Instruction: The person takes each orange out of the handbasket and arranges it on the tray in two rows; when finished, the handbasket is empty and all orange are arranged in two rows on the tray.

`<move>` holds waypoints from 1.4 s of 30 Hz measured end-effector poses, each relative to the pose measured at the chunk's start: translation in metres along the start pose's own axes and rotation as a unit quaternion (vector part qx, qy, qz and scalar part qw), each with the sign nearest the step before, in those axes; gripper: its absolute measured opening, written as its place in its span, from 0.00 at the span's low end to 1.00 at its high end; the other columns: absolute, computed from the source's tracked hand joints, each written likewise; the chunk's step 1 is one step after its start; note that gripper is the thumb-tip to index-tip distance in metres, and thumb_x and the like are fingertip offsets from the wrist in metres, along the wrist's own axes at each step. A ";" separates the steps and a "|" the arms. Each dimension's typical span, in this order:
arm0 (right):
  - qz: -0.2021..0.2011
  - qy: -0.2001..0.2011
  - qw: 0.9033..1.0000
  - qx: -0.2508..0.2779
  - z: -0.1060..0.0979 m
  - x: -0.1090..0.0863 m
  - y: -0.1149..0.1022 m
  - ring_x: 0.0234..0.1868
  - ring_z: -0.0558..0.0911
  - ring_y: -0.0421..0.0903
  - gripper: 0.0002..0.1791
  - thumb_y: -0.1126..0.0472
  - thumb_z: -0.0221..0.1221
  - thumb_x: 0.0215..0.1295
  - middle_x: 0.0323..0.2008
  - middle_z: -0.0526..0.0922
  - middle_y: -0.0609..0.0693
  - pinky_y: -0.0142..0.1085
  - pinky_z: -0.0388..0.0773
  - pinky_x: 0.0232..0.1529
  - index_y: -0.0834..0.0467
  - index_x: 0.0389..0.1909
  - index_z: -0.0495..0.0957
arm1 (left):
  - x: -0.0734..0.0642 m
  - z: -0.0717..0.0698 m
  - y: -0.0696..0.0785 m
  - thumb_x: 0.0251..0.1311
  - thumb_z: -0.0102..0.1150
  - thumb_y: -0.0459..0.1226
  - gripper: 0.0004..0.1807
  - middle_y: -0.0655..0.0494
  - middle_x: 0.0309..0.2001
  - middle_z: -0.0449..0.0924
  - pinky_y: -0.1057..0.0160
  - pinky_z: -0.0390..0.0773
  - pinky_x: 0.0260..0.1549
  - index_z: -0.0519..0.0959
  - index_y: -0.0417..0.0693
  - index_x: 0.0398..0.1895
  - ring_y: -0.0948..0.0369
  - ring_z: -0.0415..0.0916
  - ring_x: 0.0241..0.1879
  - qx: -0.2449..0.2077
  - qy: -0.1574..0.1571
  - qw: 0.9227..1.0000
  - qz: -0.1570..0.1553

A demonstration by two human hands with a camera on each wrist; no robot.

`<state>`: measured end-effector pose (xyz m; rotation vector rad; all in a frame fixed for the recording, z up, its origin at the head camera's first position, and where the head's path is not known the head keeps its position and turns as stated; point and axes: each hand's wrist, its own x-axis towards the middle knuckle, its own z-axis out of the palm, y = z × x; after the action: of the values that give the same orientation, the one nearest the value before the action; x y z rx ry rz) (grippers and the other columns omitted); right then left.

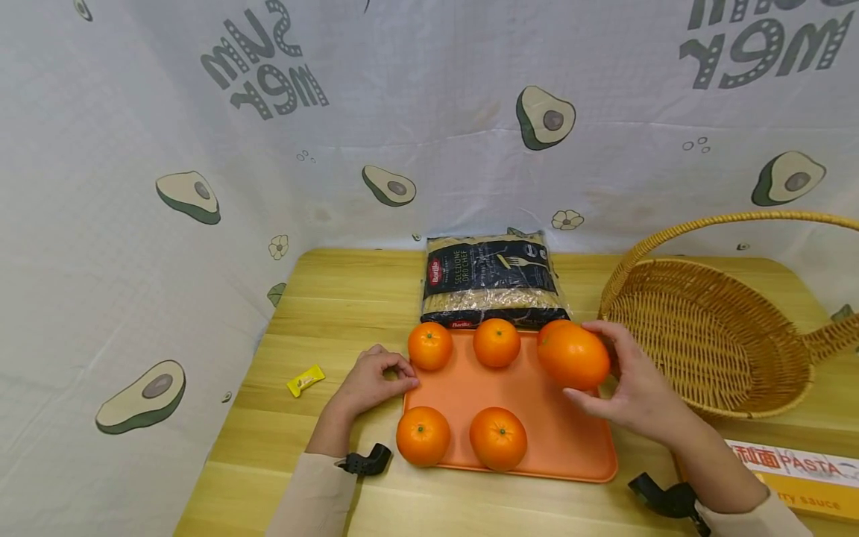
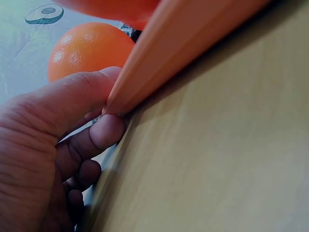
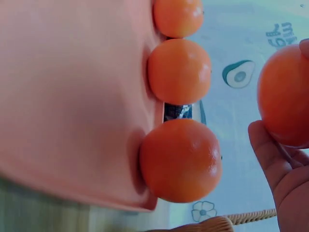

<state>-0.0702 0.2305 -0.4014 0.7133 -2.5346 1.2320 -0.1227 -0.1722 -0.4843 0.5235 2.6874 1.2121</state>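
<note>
An orange tray (image 1: 463,395) lies on the table, with three oranges along its back side and two along its front. My left hand (image 1: 376,380) pinches the tray's left rim between thumb and index finger, as the left wrist view shows up close. My right hand (image 1: 634,388) holds another orange (image 1: 576,356) above the tray's back right area. That held orange partly hides the back right orange (image 3: 181,160) in the head view. At the front sit a left orange (image 1: 423,436) and a middle orange (image 1: 498,438); the tray's front right part is bare.
Behind the tray lies a pasta bag (image 1: 493,280). A wicker basket (image 1: 691,335) with a tall handle stands to the right, and a pasta box (image 1: 805,477) lies at the front right. On the left is a small yellow packet (image 1: 306,380). A printed curtain (image 1: 429,134) hangs behind.
</note>
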 end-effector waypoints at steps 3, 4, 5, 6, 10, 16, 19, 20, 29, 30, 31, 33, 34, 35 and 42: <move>-0.002 0.010 1.000 0.020 0.004 -0.002 0.000 0.53 0.72 0.22 0.58 0.80 0.78 0.32 0.59 0.70 0.60 0.13 0.71 0.52 0.69 0.69 0.57 | 0.000 0.000 0.000 0.57 0.75 0.44 0.05 0.73 0.28 0.82 0.60 0.62 0.47 0.86 0.64 0.30 0.66 0.65 0.34 0.000 0.000 1.000 -0.003; -0.004 0.014 1.000 0.024 0.005 -0.003 0.001 0.53 0.72 0.22 0.59 0.80 0.78 0.32 0.59 0.70 0.61 0.13 0.70 0.53 0.69 0.69 0.57 | 0.000 0.000 0.000 0.57 0.75 0.44 0.05 0.73 0.28 0.82 0.60 0.62 0.47 0.86 0.64 0.30 0.66 0.65 0.34 -0.001 0.000 1.000 -0.003; -0.004 0.015 1.000 0.026 0.006 -0.004 0.001 0.54 0.72 0.22 0.60 0.80 0.77 0.32 0.59 0.69 0.61 0.13 0.69 0.53 0.69 0.70 0.56 | 0.000 0.000 0.000 0.57 0.75 0.44 0.05 0.73 0.28 0.82 0.60 0.62 0.47 0.86 0.64 0.30 0.66 0.65 0.35 -0.001 0.000 1.000 -0.002; -0.003 0.017 0.999 0.028 0.007 -0.005 0.001 0.54 0.71 0.22 0.60 0.80 0.77 0.32 0.59 0.69 0.61 0.13 0.69 0.54 0.69 0.71 0.55 | 0.000 0.000 0.000 0.57 0.75 0.44 0.05 0.73 0.28 0.82 0.60 0.62 0.47 0.86 0.64 0.30 0.66 0.65 0.35 -0.001 0.000 1.000 -0.002; 0.013 0.013 1.000 0.015 0.009 -0.008 0.003 0.53 0.71 0.24 0.61 0.77 0.78 0.34 0.61 0.69 0.56 0.14 0.68 0.52 0.65 0.73 0.57 | 0.000 0.000 -0.001 0.58 0.75 0.45 0.04 0.73 0.28 0.82 0.60 0.61 0.47 0.86 0.64 0.30 0.66 0.65 0.34 -0.001 0.000 1.000 0.001; 0.048 0.001 0.999 0.022 0.010 -0.013 0.006 0.50 0.74 0.25 0.54 0.75 0.78 0.38 0.59 0.68 0.37 0.15 0.71 0.50 0.63 0.70 0.61 | 0.000 0.000 -0.003 0.57 0.75 0.45 0.05 0.73 0.28 0.82 0.60 0.61 0.47 0.86 0.64 0.30 0.66 0.65 0.35 -0.002 0.000 1.000 0.005; 0.054 -0.002 0.998 0.028 0.010 -0.015 0.008 0.51 0.73 0.24 0.55 0.75 0.78 0.39 0.59 0.69 0.44 0.14 0.69 0.52 0.66 0.70 0.59 | 0.000 0.000 -0.003 0.57 0.75 0.45 0.05 0.74 0.27 0.82 0.60 0.61 0.47 0.86 0.65 0.30 0.66 0.65 0.35 -0.002 0.001 1.000 0.007; 0.055 -0.004 0.998 0.027 0.010 -0.016 0.008 0.52 0.73 0.23 0.56 0.75 0.78 0.39 0.59 0.70 0.48 0.13 0.68 0.53 0.66 0.71 0.58 | 0.000 0.000 -0.003 0.57 0.75 0.45 0.05 0.74 0.27 0.82 0.60 0.61 0.47 0.86 0.64 0.30 0.66 0.65 0.34 -0.003 0.001 1.000 0.007; 0.070 -0.021 0.997 0.000 0.011 -0.021 0.011 0.50 0.72 0.24 0.53 0.70 0.79 0.41 0.57 0.73 0.60 0.16 0.70 0.49 0.60 0.70 0.61 | 0.000 0.000 -0.002 0.57 0.75 0.45 0.05 0.73 0.27 0.82 0.59 0.61 0.48 0.86 0.64 0.30 0.66 0.64 0.34 -0.005 0.004 1.000 0.008; 0.071 -0.023 0.997 0.000 0.011 -0.021 0.011 0.50 0.72 0.23 0.53 0.69 0.80 0.41 0.57 0.74 0.60 0.15 0.69 0.49 0.60 0.69 0.61 | 0.000 0.000 -0.002 0.57 0.75 0.45 0.05 0.73 0.27 0.82 0.59 0.61 0.48 0.86 0.64 0.30 0.66 0.64 0.34 -0.004 0.004 1.000 0.008; 0.074 -0.026 0.997 0.001 0.012 -0.022 0.011 0.50 0.72 0.23 0.53 0.69 0.80 0.42 0.57 0.73 0.60 0.14 0.68 0.50 0.60 0.69 0.60 | 0.000 0.000 -0.002 0.57 0.75 0.45 0.05 0.73 0.27 0.82 0.59 0.61 0.48 0.86 0.64 0.30 0.66 0.64 0.34 -0.004 0.004 1.000 0.007; 0.077 -0.033 0.996 0.004 0.012 -0.024 0.012 0.51 0.71 0.22 0.54 0.68 0.80 0.42 0.57 0.73 0.60 0.13 0.67 0.51 0.60 0.70 0.59 | 0.000 0.001 -0.003 0.57 0.75 0.44 0.05 0.73 0.27 0.82 0.59 0.61 0.48 0.86 0.64 0.30 0.66 0.64 0.34 -0.004 0.003 1.000 0.005; 0.077 -0.035 0.996 0.005 0.012 -0.024 0.012 0.51 0.71 0.21 0.55 0.68 0.80 0.43 0.58 0.73 0.61 0.12 0.67 0.51 0.60 0.70 0.58 | 0.000 0.001 -0.003 0.57 0.75 0.44 0.05 0.73 0.27 0.82 0.59 0.61 0.48 0.86 0.64 0.30 0.66 0.64 0.34 -0.003 0.003 1.000 0.005; 0.074 -0.037 0.997 0.003 0.012 -0.025 0.012 0.52 0.70 0.20 0.55 0.68 0.80 0.43 0.58 0.73 0.61 0.12 0.67 0.51 0.59 0.71 0.57 | 0.000 0.001 -0.003 0.57 0.75 0.44 0.05 0.73 0.27 0.82 0.59 0.61 0.48 0.86 0.64 0.30 0.66 0.65 0.34 -0.003 0.003 1.000 0.003; 0.071 -0.047 0.995 -0.047 0.009 -0.029 0.016 0.49 0.74 0.26 0.56 0.62 0.83 0.40 0.59 0.74 0.54 0.28 0.77 0.44 0.54 0.72 0.62 | 0.001 0.000 -0.003 0.57 0.75 0.44 0.05 0.73 0.28 0.82 0.59 0.61 0.49 0.86 0.64 0.30 0.66 0.65 0.35 -0.005 0.002 1.000 0.001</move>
<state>-0.0533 0.2408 -0.4298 0.5929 -2.7408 1.1373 -0.1240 -0.1736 -0.4870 0.5242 2.6824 1.2284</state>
